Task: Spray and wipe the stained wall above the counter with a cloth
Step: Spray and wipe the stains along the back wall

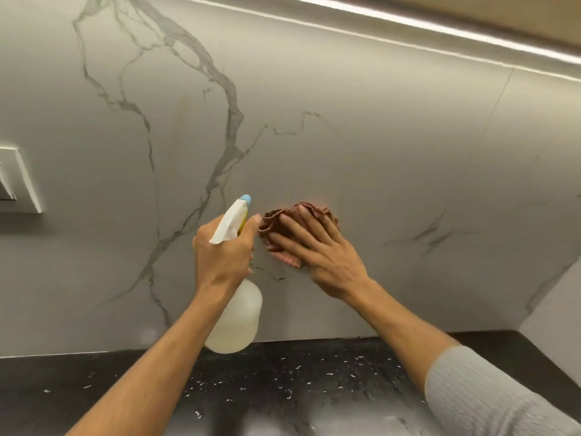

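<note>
My right hand (317,247) lies flat against the wall (361,146), fingers spread, pressing a bunched reddish-brown cloth (283,220) onto the grey marbled surface. The cloth sits mostly under my fingers and palm; its crumpled edge shows beyond my fingertips on the far side and at the left, toward my other hand. A pinkish part of it shows below my fingers as well.

My left hand (224,250) is wrapped tight around the neck of a spray bottle (235,316), held up off the worktop (283,382) just to the left of the cloth. My thumb tip sits just beside the cloth's left edge; whether they touch I cannot tell. The bottle's white trigger head rises above my fist, and its blue nozzle (246,199) points up and toward the wall. The translucent, pale body hangs below my wrist, above the worktop's far edge.

My two hands are close side by side, low on the wall. A few small dark marks (278,278) show on the wall between my wrists, below the cloth. The dark worktop runs beneath, flecked with white. A white switch plate (19,180) is on the wall at far left, well apart from my hands. A grey ribbed sleeve (490,394) covers my right arm, pushed up above the forearm.
</note>
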